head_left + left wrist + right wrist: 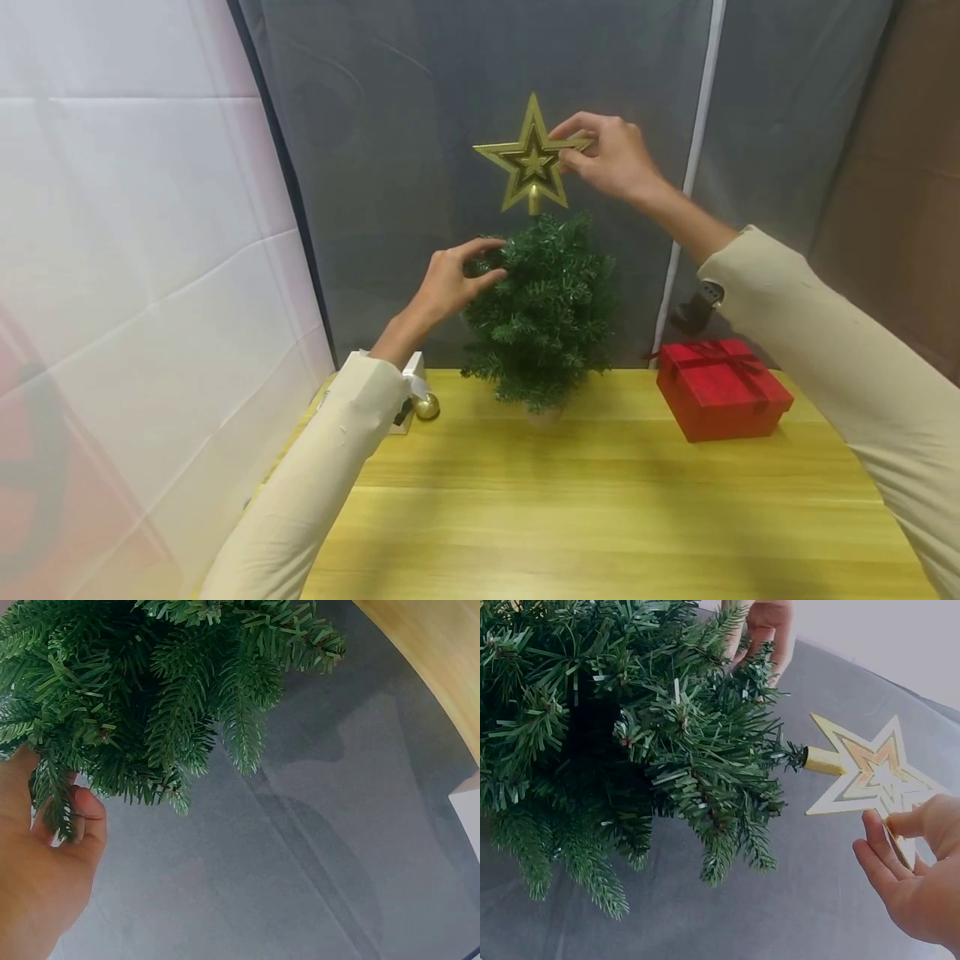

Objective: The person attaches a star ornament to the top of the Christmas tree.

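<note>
A gold star tree topper [534,158] stands upright at the top of a small green Christmas tree [551,308]. My right hand [611,154] pinches the star's right arm between thumb and fingers. In the right wrist view, the tree's tip meets the open end of the star's tubular gold socket [825,760]; how deep it sits is hidden. On the tree's upper left side, my left hand [448,279] has thumb and fingers curled round a branch. The left wrist view shows that branch tip [56,799] between them, with some fingertips hidden by needles.
The tree's base [542,414] stands on a yellow wood-grain table [525,517]. To the right is a red gift box [723,392] with a ribbon. A gold ball ornament [427,407] and a white box [414,364] sit at the left, partly behind my sleeve. Grey fabric [420,108] hangs behind.
</note>
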`<state>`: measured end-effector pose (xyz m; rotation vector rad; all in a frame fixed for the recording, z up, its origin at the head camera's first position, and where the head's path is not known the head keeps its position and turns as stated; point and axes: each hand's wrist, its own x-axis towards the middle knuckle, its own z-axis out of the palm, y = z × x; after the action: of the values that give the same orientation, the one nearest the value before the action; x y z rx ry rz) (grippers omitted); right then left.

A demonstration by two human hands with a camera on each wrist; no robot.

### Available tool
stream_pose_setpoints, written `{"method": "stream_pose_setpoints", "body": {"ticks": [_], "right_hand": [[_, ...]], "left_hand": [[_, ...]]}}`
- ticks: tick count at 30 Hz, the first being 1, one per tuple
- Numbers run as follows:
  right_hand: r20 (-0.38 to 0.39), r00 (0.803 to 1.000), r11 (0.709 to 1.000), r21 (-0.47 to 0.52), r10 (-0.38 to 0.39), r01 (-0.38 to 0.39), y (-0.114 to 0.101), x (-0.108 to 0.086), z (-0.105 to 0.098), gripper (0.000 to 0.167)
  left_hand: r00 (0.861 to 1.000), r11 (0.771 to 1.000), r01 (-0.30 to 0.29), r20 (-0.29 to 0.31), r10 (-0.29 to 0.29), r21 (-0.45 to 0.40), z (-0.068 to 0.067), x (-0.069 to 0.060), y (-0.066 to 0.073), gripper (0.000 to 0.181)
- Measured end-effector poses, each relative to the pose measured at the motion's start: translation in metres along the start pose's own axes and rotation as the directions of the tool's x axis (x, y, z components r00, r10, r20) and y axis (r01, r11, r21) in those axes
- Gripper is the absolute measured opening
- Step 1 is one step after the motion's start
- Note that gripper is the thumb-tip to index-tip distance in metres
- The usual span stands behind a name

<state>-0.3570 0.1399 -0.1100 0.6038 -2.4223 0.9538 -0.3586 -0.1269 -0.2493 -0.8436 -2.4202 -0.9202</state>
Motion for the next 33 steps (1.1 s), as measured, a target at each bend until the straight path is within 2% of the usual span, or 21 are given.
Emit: {"method": "stream_pose_setpoints", "body": {"ticks": [11,16,22,33], "right_hand": [[-0.006,1.0,1.0,-0.015,0.01,-0.01,0.001,0.001,0.005,0.03],[0.005,0.999,0.999,-0.016,0.038,-0.038,0.005,-0.002,0.005,0.031],[0.028,0.999,0.999,-0.022,0.027,-0.026,0.009,-0.006,0.009,0.029],[0.061,0.998,0.999,0.029,0.033,-0.035,0.015,-0.01,0.019,0.03]], "left_hand": [[1.0,1.0,-0.006,-0.004,0.006,0.009,-0.001,0.0,0.0,0.047],[1.0,1.0,0.0,0.005,0.0,0.015,-0.001,0.0,0.0,0.048],[1.0,1.0,0.006,0.004,-0.006,0.008,-0.001,-0.001,-0.001,0.047],[1.0,1.0,0.016,0.008,-0.016,0.006,-0.005,-0.002,-0.002,0.047]]}}
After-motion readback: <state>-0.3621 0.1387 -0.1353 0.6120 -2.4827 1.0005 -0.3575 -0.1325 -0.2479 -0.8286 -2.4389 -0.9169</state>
